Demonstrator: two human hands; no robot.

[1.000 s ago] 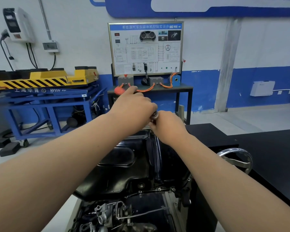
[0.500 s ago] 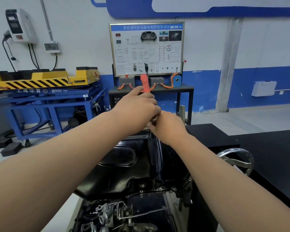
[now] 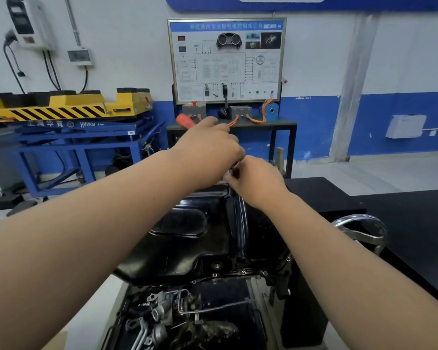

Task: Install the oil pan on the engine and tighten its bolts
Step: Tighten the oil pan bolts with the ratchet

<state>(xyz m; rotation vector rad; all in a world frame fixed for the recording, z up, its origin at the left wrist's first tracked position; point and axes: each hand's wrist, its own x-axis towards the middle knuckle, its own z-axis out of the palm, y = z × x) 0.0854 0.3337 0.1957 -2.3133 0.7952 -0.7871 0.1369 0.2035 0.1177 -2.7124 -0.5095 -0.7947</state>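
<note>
The black pressed-steel oil pan [image 3: 187, 243] sits on top of the upturned grey metal engine [image 3: 187, 314], with small silver bolts [image 3: 243, 272] showing along its near flange. Both arms reach over the pan to its far edge. The left hand [image 3: 208, 152] has its grip closed round an orange-handled wrench [image 3: 183, 120], whose handle end sticks out to the left past the fingers. The right hand [image 3: 256, 180] touches the left, its grip narrow, fingertips pinching the wrench's silvery metal end just above the pan's far rim. What that end sits on is hidden by the hands. A chrome handwheel [image 3: 362, 231] stands to the right of the engine, beside a black tabletop [image 3: 402, 223].
</note>
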